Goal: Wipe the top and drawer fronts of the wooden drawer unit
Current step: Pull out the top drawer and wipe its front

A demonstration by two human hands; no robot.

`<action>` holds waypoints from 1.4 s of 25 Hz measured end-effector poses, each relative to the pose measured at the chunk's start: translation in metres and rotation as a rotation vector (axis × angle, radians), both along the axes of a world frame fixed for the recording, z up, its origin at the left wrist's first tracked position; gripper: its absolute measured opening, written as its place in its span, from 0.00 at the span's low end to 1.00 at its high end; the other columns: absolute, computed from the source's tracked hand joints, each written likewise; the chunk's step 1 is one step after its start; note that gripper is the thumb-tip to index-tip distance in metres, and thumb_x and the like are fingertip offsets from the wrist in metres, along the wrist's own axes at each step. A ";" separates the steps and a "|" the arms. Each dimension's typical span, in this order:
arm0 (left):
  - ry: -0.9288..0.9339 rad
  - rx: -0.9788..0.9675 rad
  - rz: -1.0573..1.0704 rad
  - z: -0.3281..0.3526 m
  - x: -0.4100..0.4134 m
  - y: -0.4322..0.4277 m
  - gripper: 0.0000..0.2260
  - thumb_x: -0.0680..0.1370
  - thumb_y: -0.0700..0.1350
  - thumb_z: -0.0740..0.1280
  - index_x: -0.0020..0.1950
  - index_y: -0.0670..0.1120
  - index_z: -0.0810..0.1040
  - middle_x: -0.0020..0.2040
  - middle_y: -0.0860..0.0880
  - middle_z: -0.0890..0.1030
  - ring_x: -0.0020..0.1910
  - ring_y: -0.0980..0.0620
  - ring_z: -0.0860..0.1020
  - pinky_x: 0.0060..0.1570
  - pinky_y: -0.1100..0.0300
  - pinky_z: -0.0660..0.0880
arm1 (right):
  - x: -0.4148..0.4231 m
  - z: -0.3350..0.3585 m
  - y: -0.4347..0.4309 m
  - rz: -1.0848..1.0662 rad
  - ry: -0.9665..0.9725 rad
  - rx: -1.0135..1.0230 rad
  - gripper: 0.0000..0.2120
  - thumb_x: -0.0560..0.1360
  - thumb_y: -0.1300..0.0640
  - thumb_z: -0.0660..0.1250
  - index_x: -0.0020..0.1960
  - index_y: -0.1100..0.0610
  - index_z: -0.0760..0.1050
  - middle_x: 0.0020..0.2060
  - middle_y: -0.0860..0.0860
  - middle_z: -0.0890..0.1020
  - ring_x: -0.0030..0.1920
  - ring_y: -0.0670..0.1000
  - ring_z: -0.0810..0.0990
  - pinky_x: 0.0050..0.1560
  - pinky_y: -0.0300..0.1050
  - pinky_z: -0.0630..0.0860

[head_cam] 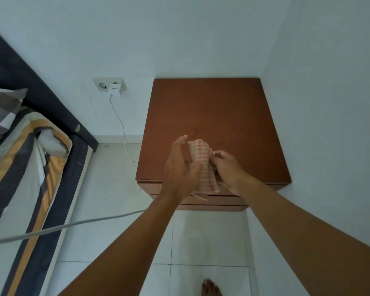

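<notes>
The wooden drawer unit (pixel 212 116) stands in the corner of the room, its brown top bare with a few dark specks. Its drawer fronts (pixel 229 201) show as narrow strips below the front edge. A white cloth with red checks (pixel 202 165) hangs bunched over the unit's front edge, held between both hands. My left hand (pixel 179 169) grips its lower part with the thumb, fingers spread upward. My right hand (pixel 228 170) pinches the cloth's right side.
A bed (pixel 30 167) with a striped sheet and dark frame lies to the left. A wall socket (pixel 109 85) holds a white charger, its cable trailing to the floor. A grey cable (pixel 62 226) crosses in front. White walls close in behind and right. My bare foot (pixel 209 288) is on the tiles.
</notes>
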State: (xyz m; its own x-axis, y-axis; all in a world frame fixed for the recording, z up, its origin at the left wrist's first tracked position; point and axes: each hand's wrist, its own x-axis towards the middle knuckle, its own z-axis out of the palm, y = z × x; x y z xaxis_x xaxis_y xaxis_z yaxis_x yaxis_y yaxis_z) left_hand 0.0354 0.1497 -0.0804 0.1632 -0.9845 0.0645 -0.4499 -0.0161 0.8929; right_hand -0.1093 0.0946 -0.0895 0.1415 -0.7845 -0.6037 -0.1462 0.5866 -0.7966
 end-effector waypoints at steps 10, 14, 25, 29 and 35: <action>0.153 0.352 0.121 -0.005 0.024 -0.003 0.08 0.82 0.51 0.66 0.58 0.49 0.76 0.54 0.52 0.82 0.54 0.51 0.82 0.56 0.47 0.82 | 0.014 -0.018 0.053 0.067 0.127 -0.207 0.22 0.73 0.51 0.78 0.64 0.50 0.75 0.55 0.48 0.82 0.51 0.51 0.84 0.42 0.40 0.80; -0.051 0.300 0.147 -0.007 0.047 0.019 0.07 0.83 0.50 0.61 0.55 0.51 0.77 0.49 0.55 0.83 0.47 0.56 0.79 0.50 0.57 0.77 | 0.007 -0.035 0.082 0.223 0.762 -0.376 0.12 0.75 0.49 0.70 0.54 0.56 0.80 0.54 0.50 0.73 0.45 0.53 0.78 0.42 0.43 0.71; -0.677 0.426 -0.178 -0.092 0.079 0.094 0.26 0.81 0.53 0.63 0.79 0.51 0.62 0.77 0.43 0.63 0.69 0.38 0.71 0.62 0.42 0.74 | 0.002 -0.080 0.130 0.347 0.960 -0.291 0.12 0.75 0.50 0.72 0.44 0.57 0.74 0.46 0.56 0.82 0.44 0.58 0.83 0.42 0.48 0.80; -0.743 0.489 -0.099 -0.103 0.080 0.094 0.34 0.82 0.56 0.61 0.83 0.59 0.45 0.82 0.37 0.46 0.70 0.33 0.69 0.63 0.41 0.72 | -0.012 -0.096 0.125 0.415 1.069 -0.486 0.29 0.76 0.53 0.73 0.73 0.52 0.66 0.72 0.56 0.69 0.54 0.64 0.83 0.47 0.53 0.81; -0.667 0.474 -0.147 -0.121 0.095 0.087 0.38 0.82 0.57 0.61 0.80 0.66 0.36 0.80 0.36 0.32 0.60 0.31 0.78 0.59 0.41 0.77 | -0.014 -0.119 0.126 0.448 1.150 -0.540 0.47 0.75 0.37 0.71 0.84 0.45 0.47 0.84 0.55 0.47 0.56 0.66 0.83 0.49 0.54 0.81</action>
